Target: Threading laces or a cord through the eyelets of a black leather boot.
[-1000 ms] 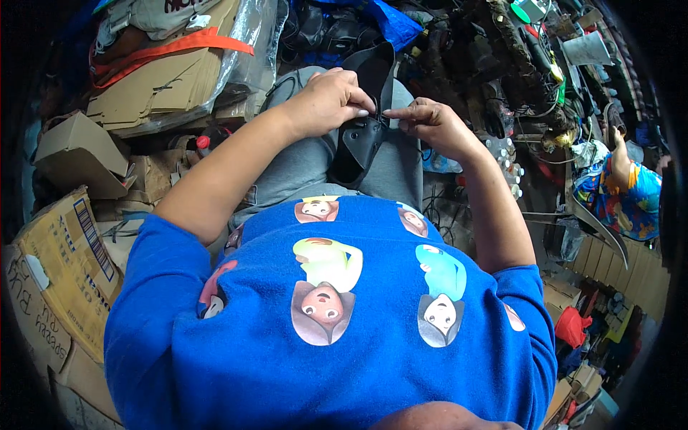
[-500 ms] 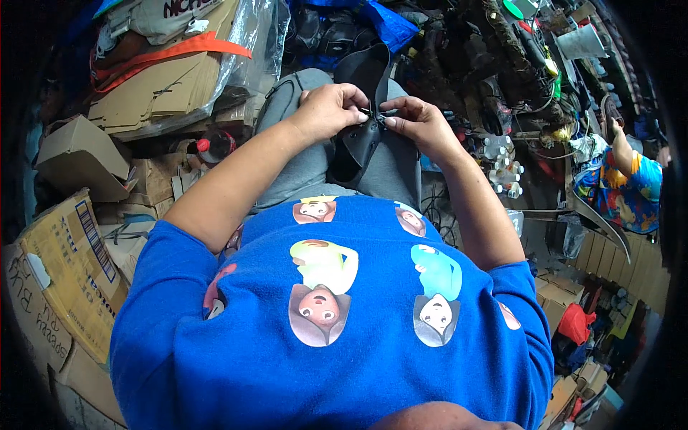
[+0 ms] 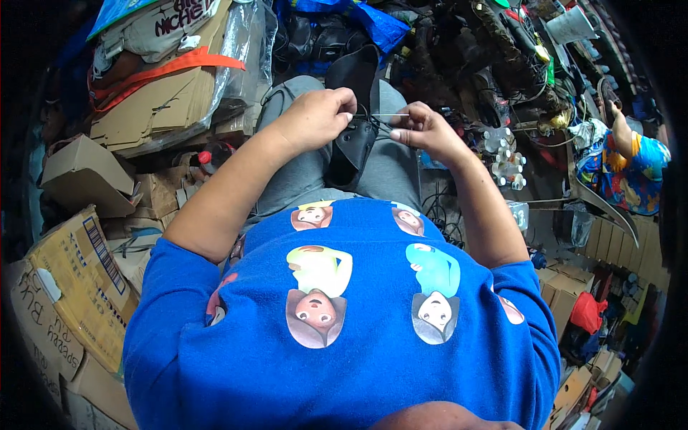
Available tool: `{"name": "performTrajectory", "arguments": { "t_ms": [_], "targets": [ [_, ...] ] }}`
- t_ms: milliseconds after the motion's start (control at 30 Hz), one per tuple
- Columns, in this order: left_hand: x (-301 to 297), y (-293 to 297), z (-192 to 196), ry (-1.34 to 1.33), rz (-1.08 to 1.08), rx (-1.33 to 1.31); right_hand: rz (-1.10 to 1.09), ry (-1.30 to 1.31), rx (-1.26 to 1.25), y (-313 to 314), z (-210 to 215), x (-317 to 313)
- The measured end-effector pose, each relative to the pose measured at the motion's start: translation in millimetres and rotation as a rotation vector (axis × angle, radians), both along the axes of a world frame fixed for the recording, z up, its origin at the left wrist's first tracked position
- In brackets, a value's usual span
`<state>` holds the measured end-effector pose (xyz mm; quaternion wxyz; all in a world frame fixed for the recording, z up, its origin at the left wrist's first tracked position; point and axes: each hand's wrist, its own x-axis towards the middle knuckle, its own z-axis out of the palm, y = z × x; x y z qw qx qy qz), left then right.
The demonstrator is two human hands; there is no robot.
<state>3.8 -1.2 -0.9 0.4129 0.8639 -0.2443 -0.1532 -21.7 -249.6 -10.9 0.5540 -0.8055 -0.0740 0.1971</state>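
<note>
A black leather shoe upper [image 3: 352,154] rests across my grey-trousered thighs, its broad dark flap [image 3: 356,75] reaching away from me. Small holes dot its near part. My left hand [image 3: 319,118] is closed at the upper's left edge, finger and thumb pinched; what they grip is too small to make out. To the right of the upper, my right hand [image 3: 428,132] pinches a thin, pale, straight needle [image 3: 390,115] pointing toward the leather. Dark thread [image 3: 365,110] loops between the hands at the seam.
Flattened cardboard [image 3: 154,100] with an orange strap lies at far left, boxes [image 3: 89,175] nearer. Small clear bottles [image 3: 507,161] stand right of my knee. Cluttered tools and a curved blade-like piece [image 3: 609,208] lie further right, near another person's colourful clothing [image 3: 631,175].
My hands have drawn apart: the left moved slightly left, the right slightly right. More of the pale needle and a dark thread loop now show between them.
</note>
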Motion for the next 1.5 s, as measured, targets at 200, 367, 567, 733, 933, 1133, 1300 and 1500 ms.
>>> {"name": "performTrajectory", "arguments": {
  "t_ms": [200,367,567,733,933,1133,1300,1500],
  "targets": [
    [8,-6,1,-0.268,-0.167,0.079,-0.106,0.154,0.18,-32,26,-9],
    [11,-8,2,-0.348,-0.219,0.115,-0.115,-0.297,-0.469,-36,20,30],
    [9,1,-8,-0.327,-0.2,0.099,0.301,-0.764,-0.831,6,56,17],
    [13,7,-19,-0.474,-0.243,0.056,0.549,-0.839,-0.99,36,42,22],
    [-17,43,-4,-0.572,-0.194,0.211,0.574,-0.844,-0.869,27,35,20],
    [-44,164,-19,-0.326,0.225,0.128,0.089,-0.084,-0.798,-71,42,16],
    [-11,127,48,0.008,0.236,-0.81,-0.308,-0.077,0.653,-34,50,37],
    [-36,43,81,0.647,-0.321,-0.85,0.11,0.011,0.604,56,80,14]
  ]
}}
